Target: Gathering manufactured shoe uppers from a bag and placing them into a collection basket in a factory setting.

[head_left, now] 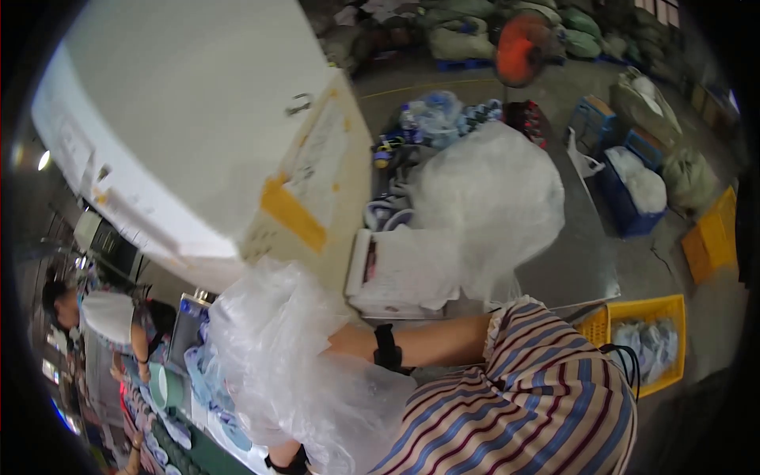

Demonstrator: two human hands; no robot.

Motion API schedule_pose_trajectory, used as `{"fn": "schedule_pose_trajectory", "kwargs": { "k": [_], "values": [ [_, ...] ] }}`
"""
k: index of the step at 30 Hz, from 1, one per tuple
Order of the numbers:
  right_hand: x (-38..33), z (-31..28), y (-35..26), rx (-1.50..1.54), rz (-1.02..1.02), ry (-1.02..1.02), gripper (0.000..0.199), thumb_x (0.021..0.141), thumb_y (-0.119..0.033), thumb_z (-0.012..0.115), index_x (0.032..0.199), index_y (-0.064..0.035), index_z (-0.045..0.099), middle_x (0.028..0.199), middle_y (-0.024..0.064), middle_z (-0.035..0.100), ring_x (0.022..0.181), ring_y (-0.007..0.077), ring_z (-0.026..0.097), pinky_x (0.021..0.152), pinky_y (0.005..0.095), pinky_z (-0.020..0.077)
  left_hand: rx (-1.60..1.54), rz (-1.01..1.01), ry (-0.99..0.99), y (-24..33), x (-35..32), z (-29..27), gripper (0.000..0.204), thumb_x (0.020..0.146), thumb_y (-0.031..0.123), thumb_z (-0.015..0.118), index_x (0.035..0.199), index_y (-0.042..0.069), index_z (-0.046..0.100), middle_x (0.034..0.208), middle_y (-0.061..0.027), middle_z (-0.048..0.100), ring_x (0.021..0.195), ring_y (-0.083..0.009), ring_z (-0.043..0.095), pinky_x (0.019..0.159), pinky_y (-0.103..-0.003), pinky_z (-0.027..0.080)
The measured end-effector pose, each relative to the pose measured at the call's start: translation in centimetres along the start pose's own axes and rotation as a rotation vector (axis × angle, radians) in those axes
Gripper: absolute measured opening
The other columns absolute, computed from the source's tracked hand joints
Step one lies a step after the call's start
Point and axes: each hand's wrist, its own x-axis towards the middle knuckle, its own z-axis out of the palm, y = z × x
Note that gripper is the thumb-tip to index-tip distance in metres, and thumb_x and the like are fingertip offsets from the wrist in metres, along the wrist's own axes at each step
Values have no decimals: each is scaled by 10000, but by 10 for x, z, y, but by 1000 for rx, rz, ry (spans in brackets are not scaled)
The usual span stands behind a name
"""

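Observation:
A large clear plastic bag (273, 340), puffed and crumpled, fills the space in front of my body. My right hand (344, 342), with a black band on its wrist, reaches in from the striped sleeve and grips the bag; its fingers are hidden in the film. Low in the picture, my left hand (283, 450) also wears a black wristband and is against the bag's lower side. Plastic covers its fingers, so its grip does not show. Light blue pieces (207, 368) lie on the bench just beyond the bag.
A big white cabinet (261, 103) stands close ahead. On a grey table are a white box (404, 273), a full translucent bag (491, 198) and shoes (388, 215). A yellow crate (673, 340), a blue bin (633, 214) and an orange fan (522, 49) stand around. Co-workers (111, 321) are at left.

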Motion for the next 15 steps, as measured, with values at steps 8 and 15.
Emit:
{"fn": "schedule_pose_trajectory", "kwargs": {
  "k": [8, 15],
  "values": [
    [-140, -153, -65, -606, -26, 231, 474, 773, -224, 611, 1178, -26, 467, 1172, 123, 490, 1070, 241, 479, 898, 390, 401, -457, 530, -493, 146, 127, 217, 838, 661, 274, 691, 1320, 14, 243, 1313, -200, 331, 1213, -336, 336, 959, -431, 314],
    [-390, -290, -114, -765, -80, 1112, 390, 806, -205, 567, 1147, -28, 500, 1127, 126, 531, 1051, 241, 502, 901, 364, 396, -807, 666, -703, 256, 152, 320, 804, 665, 284, 699, 1306, 39, 280, 1326, -194, 296, 1236, -330, 286, 992, -441, 252]
  ]
}}
